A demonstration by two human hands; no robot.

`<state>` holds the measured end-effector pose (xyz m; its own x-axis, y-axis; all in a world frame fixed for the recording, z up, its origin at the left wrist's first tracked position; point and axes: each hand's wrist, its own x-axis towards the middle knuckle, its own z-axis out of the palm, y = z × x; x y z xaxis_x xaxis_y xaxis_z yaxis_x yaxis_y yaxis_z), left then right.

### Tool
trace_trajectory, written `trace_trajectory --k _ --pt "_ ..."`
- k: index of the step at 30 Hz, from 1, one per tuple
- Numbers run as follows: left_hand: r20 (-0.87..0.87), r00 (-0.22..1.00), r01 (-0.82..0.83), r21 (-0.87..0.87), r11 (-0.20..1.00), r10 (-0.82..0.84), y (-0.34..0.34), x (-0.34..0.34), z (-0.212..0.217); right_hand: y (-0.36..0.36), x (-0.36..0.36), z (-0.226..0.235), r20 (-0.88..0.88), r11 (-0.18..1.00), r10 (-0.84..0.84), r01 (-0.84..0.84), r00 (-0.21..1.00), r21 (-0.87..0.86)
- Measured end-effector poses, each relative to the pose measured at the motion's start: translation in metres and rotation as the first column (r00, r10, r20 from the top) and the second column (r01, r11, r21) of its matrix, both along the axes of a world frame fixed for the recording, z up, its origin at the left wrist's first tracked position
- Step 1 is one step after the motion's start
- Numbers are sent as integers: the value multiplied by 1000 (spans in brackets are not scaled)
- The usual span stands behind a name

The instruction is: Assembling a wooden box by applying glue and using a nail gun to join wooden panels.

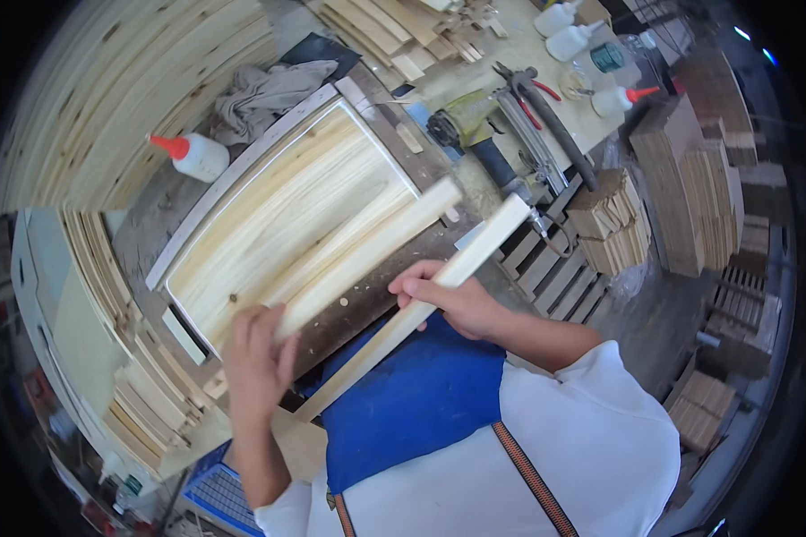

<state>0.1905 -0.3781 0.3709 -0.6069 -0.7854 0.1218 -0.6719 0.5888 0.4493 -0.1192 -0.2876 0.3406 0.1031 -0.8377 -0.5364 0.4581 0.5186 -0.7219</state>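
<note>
Left grip [258,353] closed around near end of upper pale wooden slat [367,255], long axis running from lower left toward upper right across centre of frame. Right grip [452,300] wrapped on second slat [421,300], parallel, just right of first, lower end reaching toward blue apron [412,403]. Beneath both, light wood panel in frame [278,210] on counter [152,224], centre left. Angle grinder [475,134] upper centre. Glue bottle with red cap [192,154] upper left.

Two pale wooden slats, one [367,255] angled over the workbench, the other [421,309] slanting beside it, both held
</note>
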Motion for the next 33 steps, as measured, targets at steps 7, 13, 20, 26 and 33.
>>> trace_trajectory --k 7,13,20,26,33 --pt "38 999 11 118 993 -16 26 11 -34 35 -12 16 -21 986 -119 121 993 111" --pt "107 994 6 118 993 -19 23 15 -34 33 -9 15 -18 987 -123 124 992 107" --pt "-47 999 -14 133 991 20 30 5 -7 23 -5 11 -30 987 -121 124 992 102" --pt "-100 994 58 272 960 -32 49 -24 1 -14 12 -8 59 996 -94 94 994 8" --pt "-88 984 -149 48 988 153 29 -26 -11 -51 -35 -7 90 979 -164 173 982 -110"
